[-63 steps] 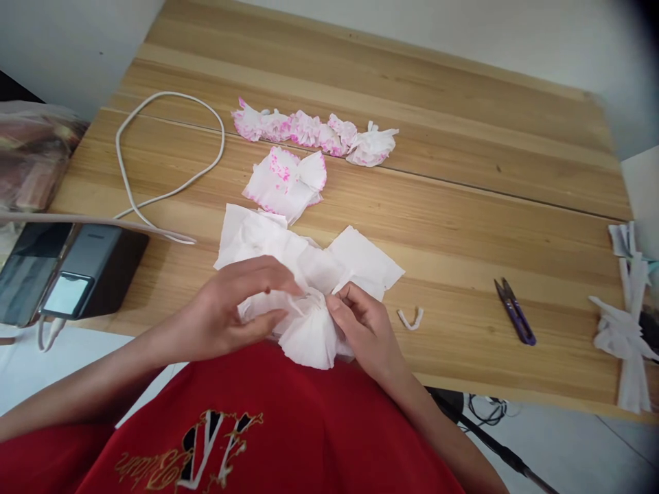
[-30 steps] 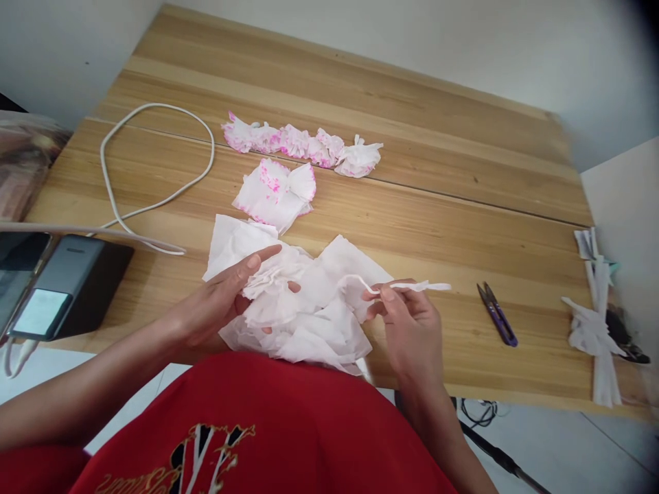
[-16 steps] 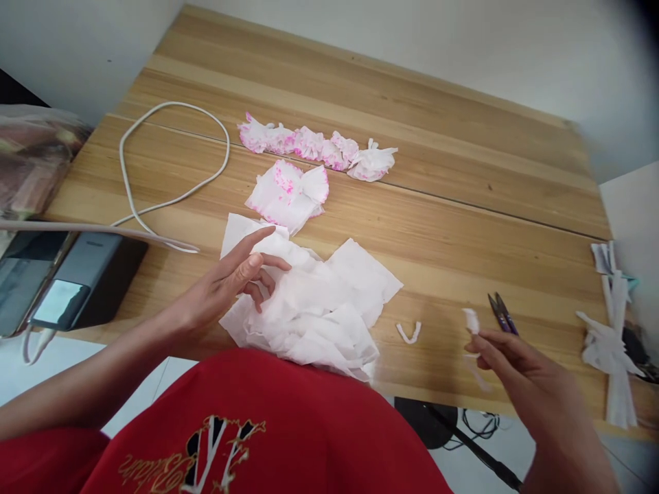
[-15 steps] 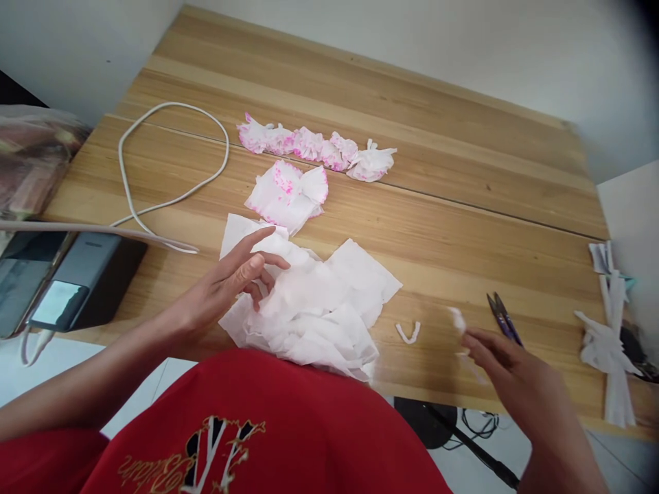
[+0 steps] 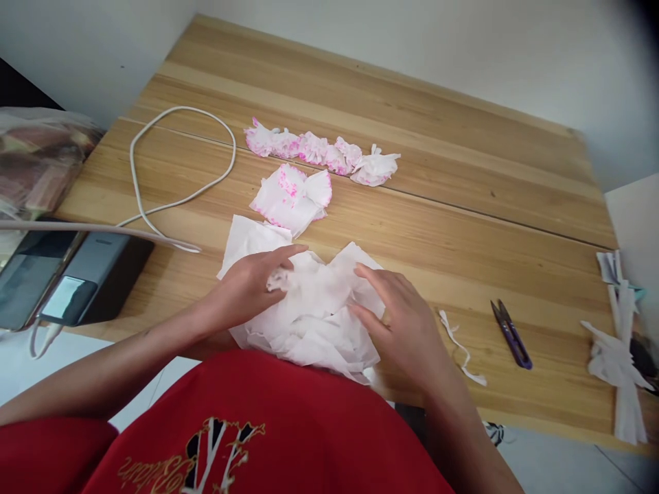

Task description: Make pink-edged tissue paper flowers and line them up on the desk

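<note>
A loose pile of thin white tissue paper (image 5: 319,322) lies at the table's near edge, against my red shirt. My left hand (image 5: 257,281) rests over its left side, thumb and fingers apart, with a crumpled bit of tissue showing between them. On the pile's right side is my right hand (image 5: 404,319), its thumb and index finger spread and nothing gripped. Right of that hand, a thin twisted white strip (image 5: 460,348) lies on the wood. Purple-handled thread snips (image 5: 511,335) lie farther right, blades pointing away from me.
Behind the pile are a pink-edged tissue piece (image 5: 291,199) and a row of pink-edged tissue ruffles (image 5: 324,152). A white cable (image 5: 134,165) loops at left near a dark power bank (image 5: 110,274) and a phone (image 5: 36,274). White strips (image 5: 624,370) lie at the right edge.
My right hand has moved left from beside the snips to the pile, and the white strip it held now lies on the table. The left hand has shifted slightly right.
</note>
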Demonstrator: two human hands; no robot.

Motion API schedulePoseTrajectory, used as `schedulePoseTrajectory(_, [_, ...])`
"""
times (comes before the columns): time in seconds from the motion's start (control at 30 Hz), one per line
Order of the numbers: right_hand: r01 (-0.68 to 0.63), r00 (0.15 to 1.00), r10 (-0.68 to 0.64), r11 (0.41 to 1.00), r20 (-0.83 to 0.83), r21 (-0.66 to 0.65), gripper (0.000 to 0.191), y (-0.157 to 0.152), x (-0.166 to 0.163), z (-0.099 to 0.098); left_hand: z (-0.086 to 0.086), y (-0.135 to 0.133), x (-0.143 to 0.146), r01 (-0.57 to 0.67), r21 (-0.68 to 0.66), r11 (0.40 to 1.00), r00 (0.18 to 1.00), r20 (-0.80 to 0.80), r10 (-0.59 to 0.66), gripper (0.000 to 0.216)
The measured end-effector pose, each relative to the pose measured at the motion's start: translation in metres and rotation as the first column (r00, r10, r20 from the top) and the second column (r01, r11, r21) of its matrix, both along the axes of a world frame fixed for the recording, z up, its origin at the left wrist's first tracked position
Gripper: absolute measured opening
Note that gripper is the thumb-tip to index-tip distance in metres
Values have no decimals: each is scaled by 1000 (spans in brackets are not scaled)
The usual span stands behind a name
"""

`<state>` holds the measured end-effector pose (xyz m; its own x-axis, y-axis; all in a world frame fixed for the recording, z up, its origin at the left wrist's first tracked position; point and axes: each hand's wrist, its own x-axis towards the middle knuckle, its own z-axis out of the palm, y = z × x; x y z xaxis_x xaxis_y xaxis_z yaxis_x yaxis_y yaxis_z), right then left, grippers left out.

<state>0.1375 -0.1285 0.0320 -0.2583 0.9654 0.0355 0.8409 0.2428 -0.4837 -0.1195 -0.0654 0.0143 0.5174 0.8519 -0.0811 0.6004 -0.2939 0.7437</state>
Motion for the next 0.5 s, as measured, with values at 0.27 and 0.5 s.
schedulePoseTrajectory(0.27, [-56, 923, -2, 989, -385, -140, 64, 29, -38, 8, 21, 5, 18, -128, -212, 969, 936, 298, 188, 49])
schedulePoseTrajectory(0.5, [-18, 619, -274, 932, -736, -363, 37, 30, -41, -10, 15, 6, 28, -111, -278, 954, 919, 337, 205, 50])
